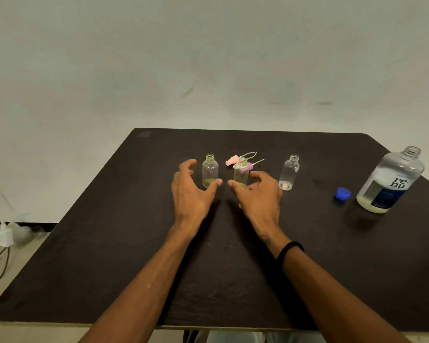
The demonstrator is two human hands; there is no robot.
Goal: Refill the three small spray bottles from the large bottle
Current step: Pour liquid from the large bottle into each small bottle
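1. L hand (192, 188): fingers spread and loosely curved, gripping nothing. Thumb tip sits at the base of the left small bottle (210, 171); can't tell if it touches. Other fingers arc round the bottle's 9 o'clock side, apart from it.
2. R hand (256, 194): fingers relaxed, slightly curled, thumb tip at the foot of the middle small bottle (241, 172), index curving round its 3 o'clock side. Contact unclear; looks like a cupping pose, not a firm grip.
3. Both bottles stand upright, long axis vertical, necks open, caps off. Each lies at approx 12 o'clock from its own hand's fingertips, just beyond them. A little yellowish liquid shows at the bottom of the left one.
4. Third small bottle (289, 172), clear, upright, open, stands at 3 o'clock from the R hand, near but apart.
5. Spray heads w/ dip tubes: a pink one (232, 160) and a purple one (249, 166) lie on the table (109, 243) just behind the middle bottle, approx 12 o'clock.
6. Large bottle (391, 180), uncapped, upright, partly full, is well apart at 3 o'clock near the table's right edge; blue cap (343, 194) lies just beside it at its 9 o'clock.
7. Judgement: pouring not yet started. R hand is nearer the large bottle, so the reach for it is likely R-hand work, L steadying a small bottle.
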